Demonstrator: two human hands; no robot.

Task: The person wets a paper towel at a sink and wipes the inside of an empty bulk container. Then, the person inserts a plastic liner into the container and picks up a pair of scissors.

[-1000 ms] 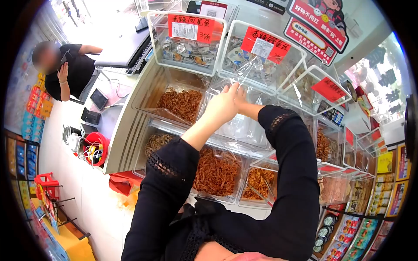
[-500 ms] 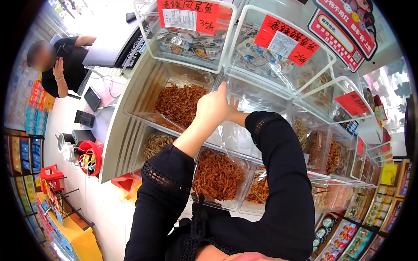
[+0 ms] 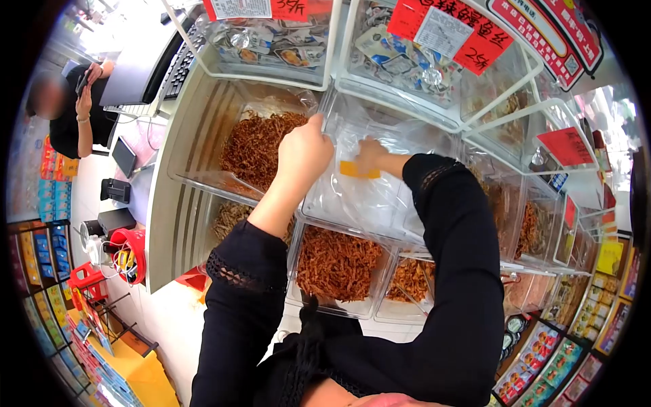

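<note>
In the head view, my left hand (image 3: 305, 150) is closed at the edge between two clear bins, pinching the clear plastic bag (image 3: 339, 193) that lines the middle one. My right hand (image 3: 371, 153), fingers curled together, grips the same crinkled plastic farther right. Just below its fingers a yellow strip (image 3: 359, 170) shows on or under the film. Left of my left hand, dark reddish-brown dried shreds (image 3: 254, 149) fill a lined bin. The nearer bin holds redder shreds (image 3: 337, 263). The undersides of my fingers are hidden.
Raised clear lids (image 3: 271, 51) with red price signs stand behind the bins. At left, a counter carries a laptop (image 3: 152, 57) and a red basket (image 3: 127, 254); behind it a person (image 3: 81, 112) holds a phone. Packaged goods fill shelves (image 3: 590, 315) at lower right.
My hands, close together before, are now farther apart, the left shifted left. The yellow strip has come into view. The camera view has shifted, and the person at left now has both hands at a phone.
</note>
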